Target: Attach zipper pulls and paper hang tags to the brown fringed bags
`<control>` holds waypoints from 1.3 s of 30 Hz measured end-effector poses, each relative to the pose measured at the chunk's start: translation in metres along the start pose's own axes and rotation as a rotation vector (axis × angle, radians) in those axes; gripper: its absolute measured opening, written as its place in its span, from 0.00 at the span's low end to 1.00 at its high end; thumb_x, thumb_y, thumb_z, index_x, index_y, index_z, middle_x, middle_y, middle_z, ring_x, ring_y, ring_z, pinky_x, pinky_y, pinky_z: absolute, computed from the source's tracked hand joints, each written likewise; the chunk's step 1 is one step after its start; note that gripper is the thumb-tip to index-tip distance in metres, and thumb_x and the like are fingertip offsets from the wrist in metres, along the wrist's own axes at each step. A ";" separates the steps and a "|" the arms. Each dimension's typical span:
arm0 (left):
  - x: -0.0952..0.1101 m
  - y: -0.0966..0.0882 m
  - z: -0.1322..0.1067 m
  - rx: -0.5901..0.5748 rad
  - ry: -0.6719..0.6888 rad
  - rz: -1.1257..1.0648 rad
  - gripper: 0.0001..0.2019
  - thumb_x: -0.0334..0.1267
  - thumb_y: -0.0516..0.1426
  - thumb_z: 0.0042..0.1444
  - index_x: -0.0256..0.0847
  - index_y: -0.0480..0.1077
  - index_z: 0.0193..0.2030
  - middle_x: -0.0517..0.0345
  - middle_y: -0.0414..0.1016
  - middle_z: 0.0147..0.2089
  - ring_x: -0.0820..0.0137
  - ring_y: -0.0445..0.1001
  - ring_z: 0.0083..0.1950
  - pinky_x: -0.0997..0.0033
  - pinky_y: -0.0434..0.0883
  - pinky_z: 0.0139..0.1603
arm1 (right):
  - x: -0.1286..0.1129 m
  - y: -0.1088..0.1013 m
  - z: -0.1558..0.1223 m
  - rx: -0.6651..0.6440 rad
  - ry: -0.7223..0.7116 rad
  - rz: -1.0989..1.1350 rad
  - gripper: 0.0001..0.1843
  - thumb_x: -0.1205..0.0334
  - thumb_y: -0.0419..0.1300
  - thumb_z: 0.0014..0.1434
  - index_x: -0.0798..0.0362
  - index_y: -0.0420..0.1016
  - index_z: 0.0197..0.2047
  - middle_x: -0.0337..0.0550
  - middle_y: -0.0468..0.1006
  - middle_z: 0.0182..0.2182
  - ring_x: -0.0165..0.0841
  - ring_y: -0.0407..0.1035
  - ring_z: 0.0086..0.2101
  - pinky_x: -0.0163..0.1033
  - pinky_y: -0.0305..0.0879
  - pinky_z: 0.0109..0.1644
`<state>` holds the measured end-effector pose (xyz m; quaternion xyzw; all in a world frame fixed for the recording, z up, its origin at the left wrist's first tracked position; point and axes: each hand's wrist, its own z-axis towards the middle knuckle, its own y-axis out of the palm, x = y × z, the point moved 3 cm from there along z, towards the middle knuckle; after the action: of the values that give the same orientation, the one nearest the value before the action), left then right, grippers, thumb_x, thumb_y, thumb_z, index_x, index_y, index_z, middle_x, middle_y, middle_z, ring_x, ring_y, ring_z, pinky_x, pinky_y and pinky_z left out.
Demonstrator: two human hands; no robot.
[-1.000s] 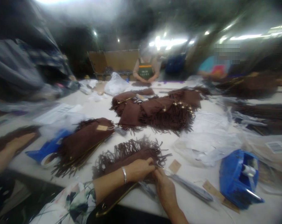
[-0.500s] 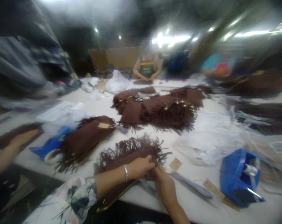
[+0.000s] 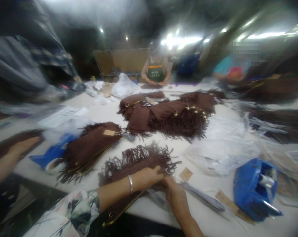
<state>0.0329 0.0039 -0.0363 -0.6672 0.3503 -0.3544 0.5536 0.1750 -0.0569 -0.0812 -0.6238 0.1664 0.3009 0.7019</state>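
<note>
A brown fringed bag (image 3: 129, 169) lies at the table's front edge, fringe pointing away from me and a gold zip along its near side. Across its right end rests my left hand (image 3: 147, 177), a silver bracelet on the wrist, its fingers closed on the bag's edge. My right hand (image 3: 176, 194) meets it there with bent, closed fingers; what they pinch is hidden. Just right of the fingers lies a small tan tag (image 3: 185, 174), with a thin string near it. A long grey plastic-wrapped strip (image 3: 203, 196) runs rightward from beside my right hand.
A blue tape dispenser (image 3: 255, 189) stands at right, another (image 3: 52, 153) at left beside a stack of brown bags (image 3: 94, 144). More fringed bags (image 3: 168, 115) are piled mid-table. Clear plastic bags (image 3: 218, 148) lie right. A co-worker's hand (image 3: 25, 144) is at left; other people sit opposite.
My hands stay at the bag's right end, with only a slight shift of the fingers and left forearm. The co-worker opposite has moved their hands slightly.
</note>
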 end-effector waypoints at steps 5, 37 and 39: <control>-0.001 0.006 -0.004 0.000 -0.035 0.029 0.07 0.35 0.54 0.59 0.41 0.63 0.44 0.53 0.66 0.43 0.69 0.72 0.27 0.69 0.68 0.25 | -0.001 -0.001 -0.001 -0.014 -0.007 -0.033 0.17 0.74 0.45 0.60 0.49 0.71 0.42 0.41 0.76 0.39 0.32 0.73 0.35 0.32 0.60 0.35; -0.013 0.004 -0.009 0.014 -0.117 -0.230 0.07 0.33 0.55 0.59 0.44 0.60 0.42 0.56 0.65 0.48 0.71 0.72 0.36 0.72 0.69 0.37 | -0.016 -0.026 0.019 -0.207 -0.097 -0.266 0.23 0.73 0.47 0.58 0.44 0.73 0.50 0.42 0.79 0.42 0.30 0.74 0.35 0.29 0.63 0.37; -0.013 0.004 -0.009 0.021 -0.110 -0.223 0.07 0.32 0.55 0.59 0.44 0.60 0.43 0.57 0.65 0.48 0.71 0.72 0.36 0.72 0.69 0.37 | -0.015 -0.026 0.019 -0.207 -0.104 -0.277 0.23 0.74 0.48 0.58 0.44 0.72 0.51 0.42 0.79 0.42 0.30 0.74 0.35 0.29 0.63 0.37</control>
<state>0.0179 0.0100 -0.0397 -0.7146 0.2392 -0.3805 0.5360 0.1773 -0.0430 -0.0492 -0.6931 0.0104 0.2488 0.6765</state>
